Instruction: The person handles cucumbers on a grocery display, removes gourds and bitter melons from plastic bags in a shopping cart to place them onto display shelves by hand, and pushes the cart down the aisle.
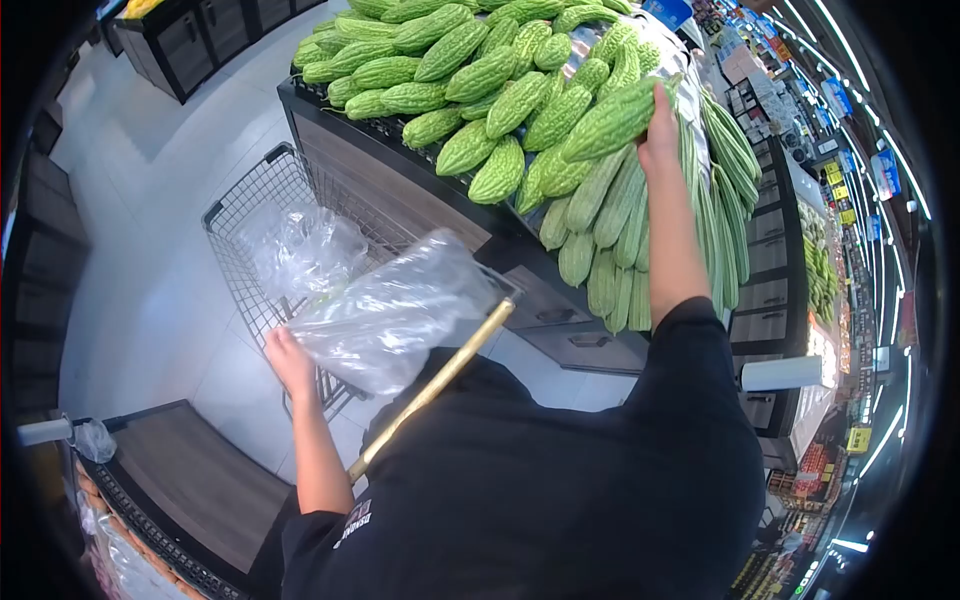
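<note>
My right hand [658, 138] is closed on the end of a bitter melon [615, 120], raised over the produce stand. Beneath and left of it lies a pile of other bitter melons [450, 50]. Long green gourds [608, 205] are stacked just below that hand, against the stand's front. On the other side, my left hand [290, 362] grips the edge of a clear plastic bag [400, 315], which stretches out to the right over the cart. The bag looks slightly blurred, and its mouth is hard to make out.
A wire shopping cart [225, 225] stands in front of me, with another clear plastic bag [305, 250] inside it. Its gold-coloured handle [435, 385] crosses close to my body. A dark wooden display [190, 470] is at lower left. A white cylinder [780, 374] juts out at right.
</note>
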A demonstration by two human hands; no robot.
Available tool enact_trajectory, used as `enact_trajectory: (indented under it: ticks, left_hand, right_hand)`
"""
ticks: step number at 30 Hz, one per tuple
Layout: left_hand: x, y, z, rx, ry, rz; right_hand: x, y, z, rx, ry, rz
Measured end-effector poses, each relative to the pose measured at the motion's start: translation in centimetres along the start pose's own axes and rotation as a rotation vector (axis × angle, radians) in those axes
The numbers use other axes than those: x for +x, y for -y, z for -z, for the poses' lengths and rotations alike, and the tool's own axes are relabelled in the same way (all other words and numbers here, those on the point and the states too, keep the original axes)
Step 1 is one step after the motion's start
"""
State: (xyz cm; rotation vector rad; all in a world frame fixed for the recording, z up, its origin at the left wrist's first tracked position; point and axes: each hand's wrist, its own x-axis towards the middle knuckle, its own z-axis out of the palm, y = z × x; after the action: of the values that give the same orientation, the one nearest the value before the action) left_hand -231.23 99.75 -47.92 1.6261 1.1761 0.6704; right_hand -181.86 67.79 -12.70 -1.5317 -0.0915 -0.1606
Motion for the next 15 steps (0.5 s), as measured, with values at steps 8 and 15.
enact_trajectory:
  ticks: [8,15]
  left_hand:
    - [6.7,2.4,5.1,-0.35,-0.312,0.366]
    - [14.5,4.1,1.2,-0.432,-0.265,0.323]
  right_hand:
    - [19.5,-6.1,-5.6,-0.34,-0.068,-0.135]
    - [27.4,-9.2,-7.3,-1.273,-0.219,-0.005]
